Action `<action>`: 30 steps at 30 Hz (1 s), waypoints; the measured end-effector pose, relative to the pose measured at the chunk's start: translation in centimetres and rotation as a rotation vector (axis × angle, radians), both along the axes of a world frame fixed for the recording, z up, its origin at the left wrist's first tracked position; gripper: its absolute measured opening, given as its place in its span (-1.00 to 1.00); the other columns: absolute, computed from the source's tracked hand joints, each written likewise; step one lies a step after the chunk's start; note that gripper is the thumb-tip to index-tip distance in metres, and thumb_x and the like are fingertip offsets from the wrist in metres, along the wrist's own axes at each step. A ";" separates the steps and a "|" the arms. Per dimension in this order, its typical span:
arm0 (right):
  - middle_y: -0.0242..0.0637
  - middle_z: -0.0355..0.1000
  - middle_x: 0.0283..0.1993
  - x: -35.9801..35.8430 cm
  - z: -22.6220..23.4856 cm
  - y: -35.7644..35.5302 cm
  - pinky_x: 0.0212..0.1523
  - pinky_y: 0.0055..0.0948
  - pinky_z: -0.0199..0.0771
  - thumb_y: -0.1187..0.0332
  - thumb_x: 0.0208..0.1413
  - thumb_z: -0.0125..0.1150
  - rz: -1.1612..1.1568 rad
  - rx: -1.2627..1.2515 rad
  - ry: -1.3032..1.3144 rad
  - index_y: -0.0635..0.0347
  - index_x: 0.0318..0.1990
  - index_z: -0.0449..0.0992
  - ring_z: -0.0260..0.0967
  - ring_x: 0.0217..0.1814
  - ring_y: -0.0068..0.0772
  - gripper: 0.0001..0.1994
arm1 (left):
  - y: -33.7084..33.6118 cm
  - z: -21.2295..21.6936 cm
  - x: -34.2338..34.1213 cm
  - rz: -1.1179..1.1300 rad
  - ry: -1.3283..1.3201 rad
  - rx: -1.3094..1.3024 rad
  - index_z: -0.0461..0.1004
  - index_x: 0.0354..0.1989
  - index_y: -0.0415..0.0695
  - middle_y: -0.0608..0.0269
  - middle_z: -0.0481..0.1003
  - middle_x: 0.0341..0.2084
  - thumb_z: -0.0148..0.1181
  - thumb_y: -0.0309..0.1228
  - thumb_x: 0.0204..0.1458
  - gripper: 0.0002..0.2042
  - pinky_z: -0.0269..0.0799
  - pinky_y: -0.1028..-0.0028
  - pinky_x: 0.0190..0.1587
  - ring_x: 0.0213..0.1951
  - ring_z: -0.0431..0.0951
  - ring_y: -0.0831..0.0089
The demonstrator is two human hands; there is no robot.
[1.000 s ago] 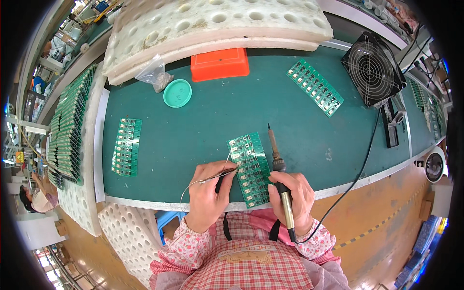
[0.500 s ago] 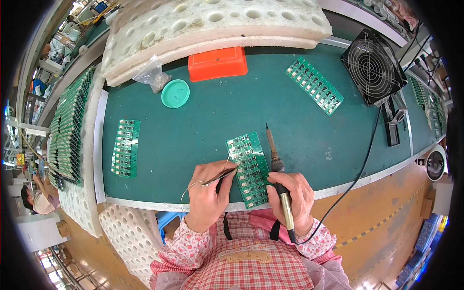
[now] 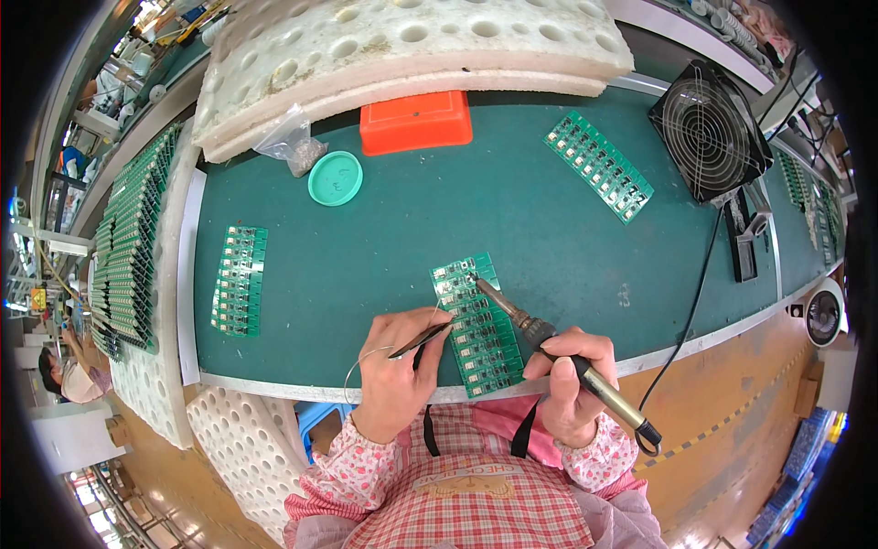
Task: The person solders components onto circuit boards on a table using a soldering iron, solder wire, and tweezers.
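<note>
A green circuit board panel [image 3: 485,352] with rows of small parts lies before me at the table's front edge. My left hand [image 3: 391,380] is closed on dark tweezers [image 3: 420,339], their tips at the panel's left edge. A thin solder wire [image 3: 350,368] also runs through that hand, with its end over the panel. In my right hand [image 3: 574,403] is a soldering iron [image 3: 599,389], held near its dark grip. The iron slants to the upper left, and its tip is at the upper rows of the panel; whether it touches cannot be told.
Further panels lie at left [image 3: 240,282] and at back right [image 3: 599,166]. A red box [image 3: 416,123], a green lid [image 3: 335,178] and a plastic bag [image 3: 297,146] sit below white foam [image 3: 412,69]. A fan [image 3: 709,133] and an iron stand [image 3: 743,242] are at right.
My right hand has tilted the soldering iron leftward, bringing its tip from beside the panel onto its upper rows. The left hand has barely moved.
</note>
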State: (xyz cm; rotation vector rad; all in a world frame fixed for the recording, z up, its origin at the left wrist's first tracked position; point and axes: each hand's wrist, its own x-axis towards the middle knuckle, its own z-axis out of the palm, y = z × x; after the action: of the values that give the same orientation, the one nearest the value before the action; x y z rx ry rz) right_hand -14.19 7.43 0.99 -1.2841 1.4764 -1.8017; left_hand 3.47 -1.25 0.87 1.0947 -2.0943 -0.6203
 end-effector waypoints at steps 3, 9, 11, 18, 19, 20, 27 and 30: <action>-0.26 0.53 -0.52 -0.3 0.2 -0.4 -0.42 -0.44 0.49 0.45 0.24 0.17 0.047 -0.067 -0.035 0.29 -0.16 0.48 0.48 -0.49 -0.46 -0.90 | 0.1 -0.1 0.0 0.008 0.004 0.004 0.61 -0.22 -0.21 0.20 0.63 -0.26 0.31 -0.68 -0.05 -0.80 0.49 0.36 -0.20 -0.26 0.57 0.22; -0.25 0.54 -0.52 -0.7 0.6 -0.9 -0.39 -0.40 0.51 0.45 0.23 0.17 0.136 -0.099 0.019 0.30 -0.16 0.49 0.49 -0.48 -0.41 -0.89 | 0.1 -0.2 0.1 -0.001 0.003 0.000 0.59 -0.17 -0.16 0.19 0.62 -0.25 0.34 -0.61 -0.03 -0.78 0.46 0.31 -0.17 -0.26 0.59 0.18; -0.25 0.54 -0.52 -0.6 0.6 -0.9 -0.39 -0.40 0.51 0.45 0.22 0.17 0.138 -0.094 0.020 0.30 -0.16 0.49 0.50 -0.48 -0.40 -0.89 | 0.1 -0.2 0.1 -0.003 0.000 0.007 0.58 -0.17 -0.16 0.19 0.62 -0.25 0.34 -0.61 -0.03 -0.78 0.46 0.31 -0.17 -0.26 0.59 0.18; -0.27 0.54 -0.52 -0.5 0.6 -1.0 -0.38 -0.39 0.51 0.46 0.21 0.19 0.134 -0.074 0.012 0.28 -0.17 0.50 0.50 -0.48 -0.39 -0.90 | 0.0 -0.2 0.0 -0.008 0.005 0.011 0.58 -0.16 -0.17 0.17 0.62 -0.25 0.34 -0.61 -0.02 -0.77 0.45 0.32 -0.17 -0.25 0.59 0.18; -0.27 0.54 -0.52 -0.5 0.6 -1.0 -0.38 -0.39 0.51 0.46 0.21 0.19 0.134 -0.074 0.012 0.28 -0.17 0.50 0.50 -0.48 -0.39 -0.90 | 0.1 -0.2 0.1 -0.007 0.006 0.010 0.58 -0.16 -0.17 0.17 0.62 -0.25 0.34 -0.61 -0.02 -0.77 0.45 0.31 -0.17 -0.25 0.60 0.18; -0.27 0.54 -0.52 -0.5 0.6 -1.0 -0.39 -0.39 0.51 0.45 0.21 0.19 0.135 -0.077 0.016 0.28 -0.18 0.50 0.50 -0.48 -0.39 -0.89 | 0.1 -0.2 0.1 -0.005 0.006 0.010 0.58 -0.16 -0.17 0.16 0.62 -0.26 0.34 -0.61 -0.03 -0.77 0.45 0.31 -0.16 -0.25 0.60 0.19; -0.30 0.51 -0.54 -0.7 -0.3 0.3 -0.54 -0.45 0.38 0.43 0.18 0.21 0.054 0.003 0.066 0.25 -0.23 0.50 0.39 -0.59 -0.47 -0.91 | 0.1 -0.2 0.1 -0.008 0.020 0.004 0.57 -0.16 -0.17 0.16 0.63 -0.25 0.34 -0.62 -0.03 -0.76 0.44 0.31 -0.15 -0.26 0.60 0.19; -0.31 0.49 -0.55 -0.6 -0.7 0.5 -0.58 -0.46 0.32 0.43 0.15 0.22 0.033 0.036 0.147 0.23 -0.27 0.51 0.32 -0.63 -0.47 -0.93 | 0.1 -0.2 0.1 -0.010 0.025 0.004 0.57 -0.15 -0.16 0.17 0.63 -0.25 0.34 -0.62 -0.03 -0.75 0.44 0.32 -0.16 -0.27 0.61 0.19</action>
State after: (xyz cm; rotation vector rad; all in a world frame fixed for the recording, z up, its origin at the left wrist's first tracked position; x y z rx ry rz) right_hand -14.78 7.98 0.32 -1.4414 1.5479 -1.6830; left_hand 3.52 -1.17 0.70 1.0745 -2.0791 -0.6402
